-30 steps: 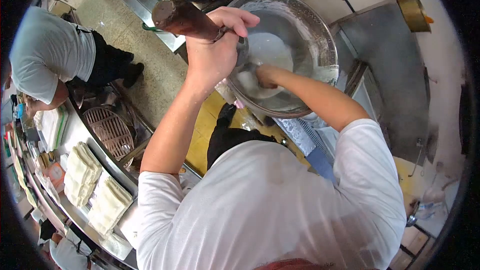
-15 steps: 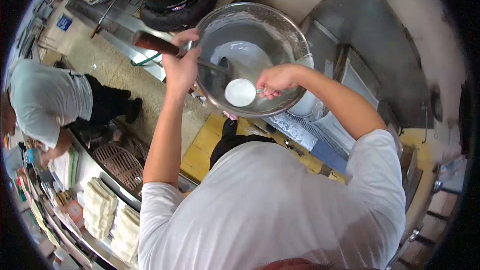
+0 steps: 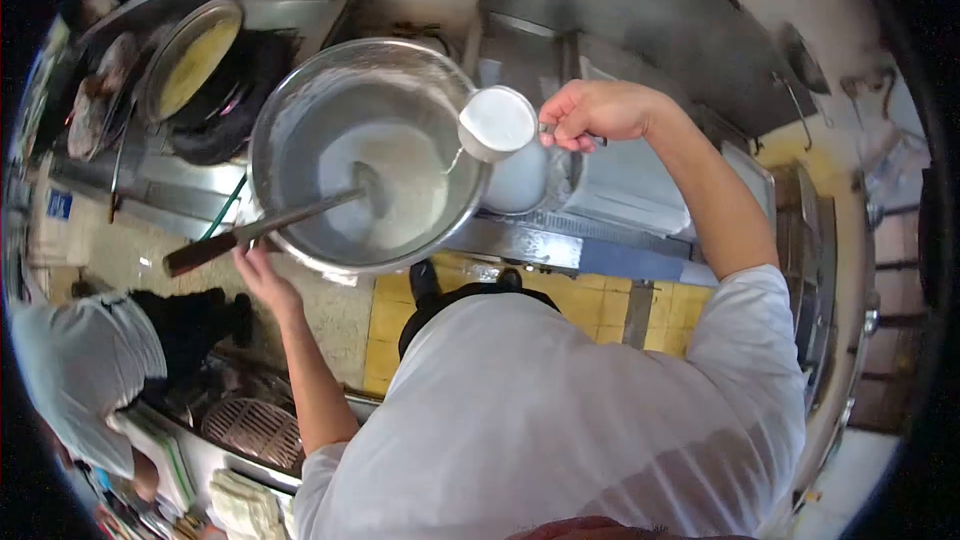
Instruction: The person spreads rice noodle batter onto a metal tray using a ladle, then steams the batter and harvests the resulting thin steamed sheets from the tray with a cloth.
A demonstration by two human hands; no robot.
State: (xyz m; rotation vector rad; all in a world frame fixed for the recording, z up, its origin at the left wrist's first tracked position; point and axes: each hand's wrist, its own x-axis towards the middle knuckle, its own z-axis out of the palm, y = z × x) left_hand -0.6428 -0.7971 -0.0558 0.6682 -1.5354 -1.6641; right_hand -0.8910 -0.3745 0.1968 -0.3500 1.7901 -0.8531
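Observation:
My right hand [image 3: 595,112] grips the handle of a small metal cup [image 3: 497,123] full of white liquid, tilted over the right rim of a large steel bowl [image 3: 272,160]. A thin white stream runs from the cup toward the bowl, which holds cloudy whitish liquid [image 3: 405,210]. A long tool with a dark wooden handle [image 3: 205,251] leans on the bowl's left rim, its end in the liquid. My left hand [image 3: 265,275] is at the bowl's lower left rim, beneath the tool's handle; its grip is partly hidden.
A wok [image 3: 195,60] with yellowish contents sits on a burner at the upper left. A co-worker [image 3: 95,360] bends over a counter at the lower left, near folded cloths [image 3: 245,505]. Right of the bowl are a round container of whitish liquid [image 3: 518,180] and a pale rectangular tray [image 3: 635,185].
The view has turned. My right hand has lifted the cup from inside the bowl to its right rim. My left hand has moved from the tool's handle to below it, at the bowl's rim.

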